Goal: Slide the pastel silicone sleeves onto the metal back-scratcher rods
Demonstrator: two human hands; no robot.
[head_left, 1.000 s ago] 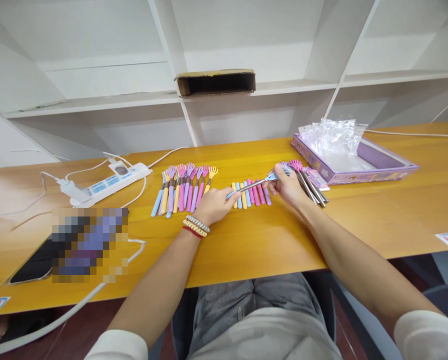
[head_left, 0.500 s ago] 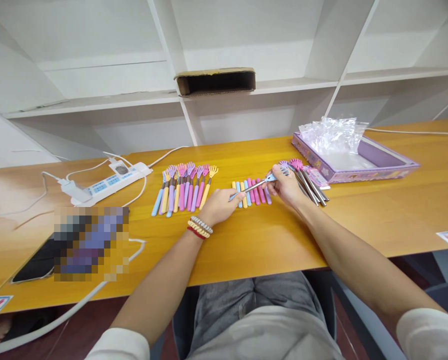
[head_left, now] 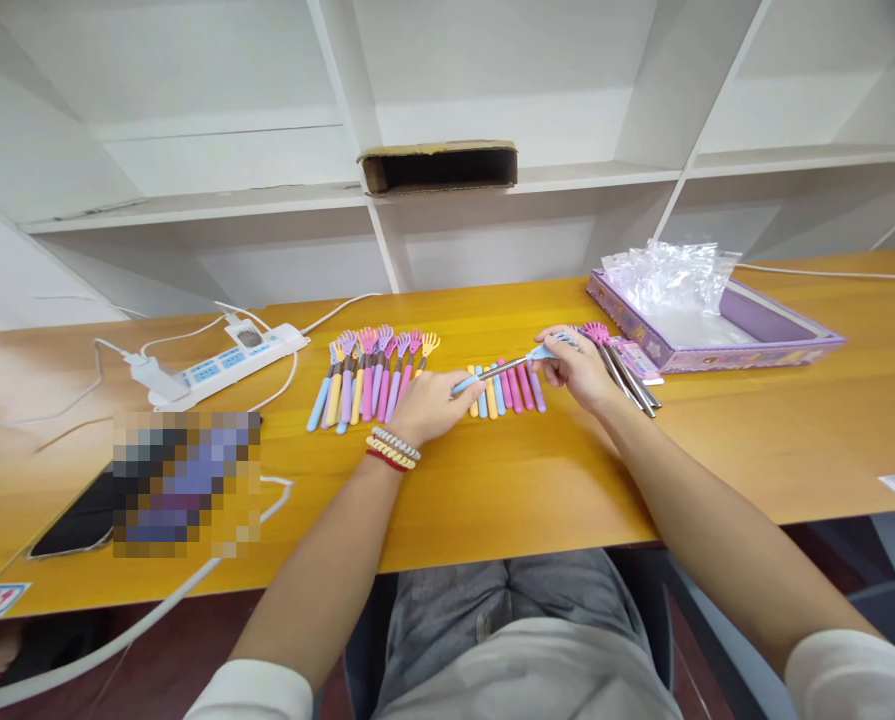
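Between my two hands a back scratcher with a blue handle, a metal rod and a blue claw head is held at a slant above the table. My left hand is closed on the end of its handle. At the other end, my right hand grips the claw head, hiding part of it. Under the rod lies a row of loose handles in yellow, blue, pink and purple. Left of my left hand are several assembled back scratchers. Metal rods with claw heads lie beside my right hand.
A purple box tray holding clear plastic bags stands at the right. A white power strip with cables and a dark phone are at the left. A cardboard box sits on the white shelf behind.
My left hand has shifted a little left relative to the loose handles, and more of the blue handle shows. Both hands still hold the back scratcher. The view has moved slightly.
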